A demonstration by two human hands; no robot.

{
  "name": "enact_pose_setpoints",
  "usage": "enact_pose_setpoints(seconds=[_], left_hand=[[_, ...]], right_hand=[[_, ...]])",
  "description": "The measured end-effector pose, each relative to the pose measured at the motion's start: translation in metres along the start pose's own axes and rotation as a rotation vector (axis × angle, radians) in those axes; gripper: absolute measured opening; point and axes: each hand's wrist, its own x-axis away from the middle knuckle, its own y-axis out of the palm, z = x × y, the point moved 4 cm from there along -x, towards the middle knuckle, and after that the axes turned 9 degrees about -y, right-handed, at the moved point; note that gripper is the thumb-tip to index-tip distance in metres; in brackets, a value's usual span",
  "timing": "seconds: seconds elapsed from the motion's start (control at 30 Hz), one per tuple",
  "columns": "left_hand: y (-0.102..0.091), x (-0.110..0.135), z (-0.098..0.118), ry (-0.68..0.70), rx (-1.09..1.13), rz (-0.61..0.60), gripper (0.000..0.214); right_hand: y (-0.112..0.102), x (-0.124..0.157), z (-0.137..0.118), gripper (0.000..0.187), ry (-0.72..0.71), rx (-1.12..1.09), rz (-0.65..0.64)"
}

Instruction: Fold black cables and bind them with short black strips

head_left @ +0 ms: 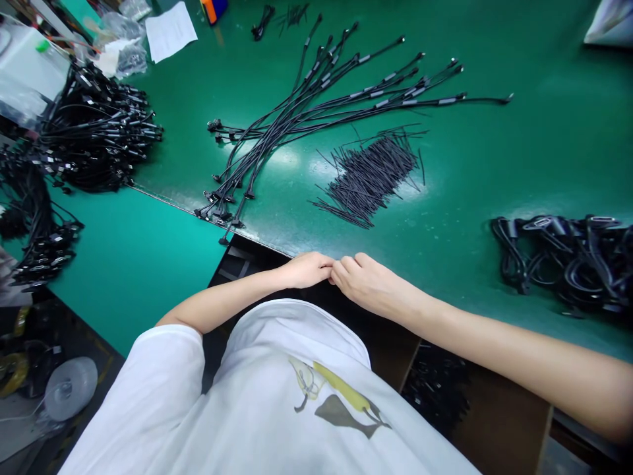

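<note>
At the front edge of the green table (459,178), my left hand (307,269) and my right hand (360,280) meet fingertip to fingertip. The fingers of both are curled closed. Anything pinched between them is hidden or too small to name. Just beyond my hands lies a pile of short black ties (373,175), thin and straight. Behind and left of it, several long black cables (277,128) with connectors at their ends are fanned across the table, some ends hanging over the edge.
Coiled black cables (568,260) lie at the right. A large heap of bundled cables (93,132) sits at the left, with another bundle (39,218) on the lighter green surface (143,264). A paper sheet (171,31) and plastic bags (131,56) are at the back left.
</note>
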Motion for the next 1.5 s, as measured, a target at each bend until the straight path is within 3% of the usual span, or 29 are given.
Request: enact_pose_setpoints(seconds=[0.1,0.23,0.33,0.43,0.6,0.7,0.8,0.87,0.93,0.97,1.03,1.13,1.23,1.3,1.37,1.43,1.5], left_hand=[[0.002,0.003,0.001,-0.056,0.073,-0.048,0.018],[0.009,0.006,0.002,-0.109,0.351,-0.126,0.018],[0.015,0.005,0.0,-0.169,0.594,-0.144,0.017],[0.017,0.003,-0.002,-0.194,0.838,-0.085,0.017],[0.014,-0.001,0.0,-0.111,1.113,-0.006,0.011],[0.007,-0.005,0.006,0.05,1.164,0.016,0.022],[-0.005,-0.004,0.014,0.25,1.098,0.088,0.025],[-0.013,0.004,0.019,0.361,0.931,0.185,0.013],[-0.021,0.017,0.025,0.453,0.672,0.306,0.008],[-0.022,0.024,0.028,0.493,0.533,0.348,0.013],[-0.018,0.033,0.032,0.548,0.319,0.329,0.02],[-0.004,0.029,0.025,0.5,0.239,0.143,0.022],[0.001,0.014,0.008,0.285,0.416,0.037,0.023],[-0.004,0.01,0.001,0.175,0.628,-0.003,0.029],[-0.012,0.015,0.002,0.182,0.769,-0.059,0.035],[-0.015,0.026,0.011,0.284,0.703,-0.169,0.032],[-0.009,0.033,0.018,0.353,0.484,-0.265,0.025]], right_hand=[[0.005,0.002,0.001,0.023,0.011,-0.089,0.033],[0.012,0.005,0.002,0.02,0.087,-0.304,0.011],[0.017,0.006,0.003,0.02,0.225,-0.404,-0.067],[0.02,0.008,0.007,0.022,0.411,-0.442,-0.073],[0.017,0.012,0.016,0.03,0.678,-0.403,0.121],[0.014,0.013,0.018,0.034,0.865,-0.441,0.256],[0.021,0.019,0.018,0.031,1.08,-0.789,0.498],[0.033,0.023,0.016,0.03,1.188,-1.224,0.643],[0.044,0.026,0.013,0.032,1.241,-1.607,0.676],[0.046,0.029,0.013,0.032,1.253,-1.692,0.662],[0.042,0.036,0.017,0.031,1.241,-1.582,0.619],[0.016,0.041,0.024,0.029,1.075,-1.007,0.54],[-0.011,0.03,0.015,0.031,0.808,-0.623,0.457],[-0.016,0.023,0.007,0.032,0.671,-0.638,0.421],[-0.011,0.02,0.004,0.031,0.617,-0.818,0.396],[-0.001,0.024,0.009,0.031,0.663,-1.027,0.383],[0.006,0.03,0.017,0.03,0.779,-1.144,0.396]])
